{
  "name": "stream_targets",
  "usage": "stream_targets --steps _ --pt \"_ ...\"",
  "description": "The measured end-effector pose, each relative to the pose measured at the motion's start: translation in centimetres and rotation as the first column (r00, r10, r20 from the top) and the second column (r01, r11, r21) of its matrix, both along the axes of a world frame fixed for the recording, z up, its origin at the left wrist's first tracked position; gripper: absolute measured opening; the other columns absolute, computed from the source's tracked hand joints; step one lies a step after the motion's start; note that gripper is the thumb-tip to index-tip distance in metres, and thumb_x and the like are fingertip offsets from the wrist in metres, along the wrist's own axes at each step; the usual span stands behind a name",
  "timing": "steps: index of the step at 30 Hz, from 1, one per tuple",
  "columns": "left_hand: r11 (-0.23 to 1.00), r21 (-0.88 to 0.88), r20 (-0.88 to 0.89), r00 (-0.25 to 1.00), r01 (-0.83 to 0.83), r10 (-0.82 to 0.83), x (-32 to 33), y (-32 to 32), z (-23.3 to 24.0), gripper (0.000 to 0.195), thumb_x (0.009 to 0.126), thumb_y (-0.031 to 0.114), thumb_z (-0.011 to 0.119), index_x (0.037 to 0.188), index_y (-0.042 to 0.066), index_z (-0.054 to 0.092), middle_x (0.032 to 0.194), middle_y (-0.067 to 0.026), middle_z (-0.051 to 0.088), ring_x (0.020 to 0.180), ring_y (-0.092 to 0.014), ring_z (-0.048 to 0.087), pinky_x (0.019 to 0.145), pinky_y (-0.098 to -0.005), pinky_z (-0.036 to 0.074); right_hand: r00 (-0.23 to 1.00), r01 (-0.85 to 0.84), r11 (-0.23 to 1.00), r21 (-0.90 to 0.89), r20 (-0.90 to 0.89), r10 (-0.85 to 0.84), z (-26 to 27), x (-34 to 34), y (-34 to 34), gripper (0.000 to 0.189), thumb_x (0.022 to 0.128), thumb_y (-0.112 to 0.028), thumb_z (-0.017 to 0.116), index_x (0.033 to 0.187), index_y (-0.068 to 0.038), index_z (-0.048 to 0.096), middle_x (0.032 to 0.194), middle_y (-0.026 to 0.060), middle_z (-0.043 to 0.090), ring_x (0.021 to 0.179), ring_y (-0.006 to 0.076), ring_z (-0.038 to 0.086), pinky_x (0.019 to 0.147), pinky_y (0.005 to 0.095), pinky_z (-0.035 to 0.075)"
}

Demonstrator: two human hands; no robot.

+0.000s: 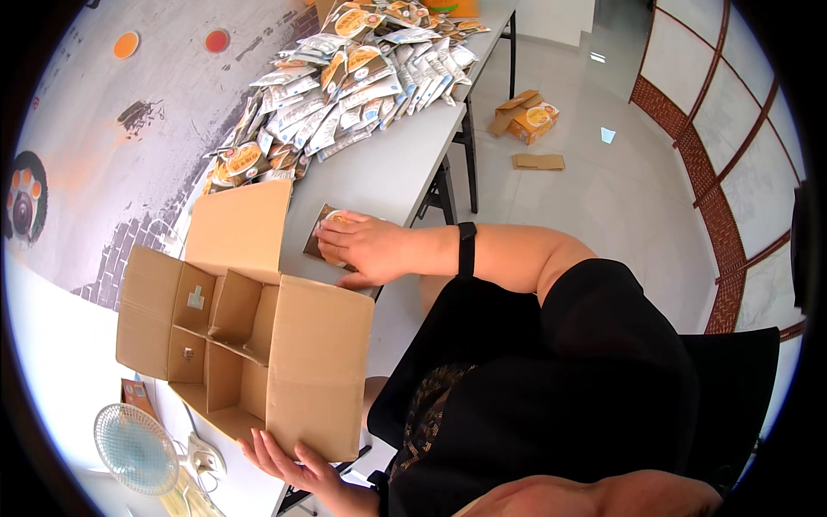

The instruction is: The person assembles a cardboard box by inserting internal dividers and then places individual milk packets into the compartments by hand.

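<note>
An open cardboard carton [320,368] stands before me, its flaps folded outward. Cardboard dividers [236,304] split its inside into several compartments, and those I can see into hold no packets. At the carton's lower end in the picture, my left hand [294,462] holds it, fingers against the wall and thumb by the flap. Beyond the upper flap, my right hand [365,249] spreads over a brown and orange printed packet [314,242] on the table. Its thumb lies along the packet's near side. Much of that packet is hidden under the fingers.
A large heap of printed packets [362,84] covers the far part of the white table [368,171]. On the left stand a small fan [136,449] and a power strip [205,455]. An orange box [533,119] and a flat cardboard piece [538,161] lie on the floor.
</note>
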State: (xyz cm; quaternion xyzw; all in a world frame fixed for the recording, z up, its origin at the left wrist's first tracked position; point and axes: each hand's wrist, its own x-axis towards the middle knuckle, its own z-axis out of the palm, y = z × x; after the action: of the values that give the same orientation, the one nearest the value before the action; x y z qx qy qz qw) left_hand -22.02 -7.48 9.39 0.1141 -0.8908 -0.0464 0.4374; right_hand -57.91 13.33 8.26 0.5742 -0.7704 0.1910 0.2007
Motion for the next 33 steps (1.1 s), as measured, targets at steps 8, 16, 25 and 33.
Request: stream_targets --steps 8,16,25,33 --pt "1.0 -0.005 -0.018 1.0 0.023 -0.023 -0.1 0.0 0.0 0.052 0.106 0.036 0.046 0.143 0.001 0.053 0.149 -0.0161 0.049 0.147 -0.045 0.033 0.119 -0.0612 0.026 0.998 -0.047 0.998 0.041 -0.045 0.049 -0.7 -0.7 -0.4 0.07 0.091 -0.052 0.061 0.136 0.001 0.059 0.149 0.0196 0.05 0.144 0.036 0.038 0.12 0.0522 0.027" --pt "1.0 -0.004 -0.011 1.0 0.015 -0.015 0.0 0.1 0.3 0.051 0.106 0.035 0.048 0.143 0.0 0.053 0.149 -0.017 0.049 0.146 -0.045 0.032 0.118 -0.0607 0.027 0.992 -0.125 0.992 0.027 0.027 0.124 0.1 -1.1 -0.7 0.054 0.09 -0.044 0.064 0.128 -0.006 0.062 0.15 0.0199 0.047 0.146 0.0383 0.035 0.119 0.0546 0.028" --pt "0.997 0.065 -0.028 0.998 0.049 -0.047 0.1 0.3 0.4 0.047 0.105 0.031 0.046 0.137 -0.001 0.056 0.148 -0.0157 0.05 0.147 -0.045 0.031 0.119 -0.0606 0.025 0.979 -0.204 0.96 -0.189 -0.042 0.2 -1.1 5.7 5.3 0.023 0.087 -0.03 0.07 0.094 -0.008 0.066 0.107 0.0097 0.063 0.105 0.0258 0.059 0.088 0.0406 0.044" --pt "0.998 0.04 -0.031 0.999 0.038 -0.037 0.0 0.3 0.4 0.044 0.104 0.027 0.047 0.137 -0.001 0.056 0.147 -0.0153 0.05 0.147 -0.046 0.032 0.119 -0.0615 0.025 0.917 -0.337 0.887 0.315 0.326 0.232 -10.1 3.7 7.3 0.033 0.094 -0.037 0.06 0.083 -0.008 0.071 0.089 0.0101 0.068 0.095 0.0332 0.064 0.083 0.0476 0.052"
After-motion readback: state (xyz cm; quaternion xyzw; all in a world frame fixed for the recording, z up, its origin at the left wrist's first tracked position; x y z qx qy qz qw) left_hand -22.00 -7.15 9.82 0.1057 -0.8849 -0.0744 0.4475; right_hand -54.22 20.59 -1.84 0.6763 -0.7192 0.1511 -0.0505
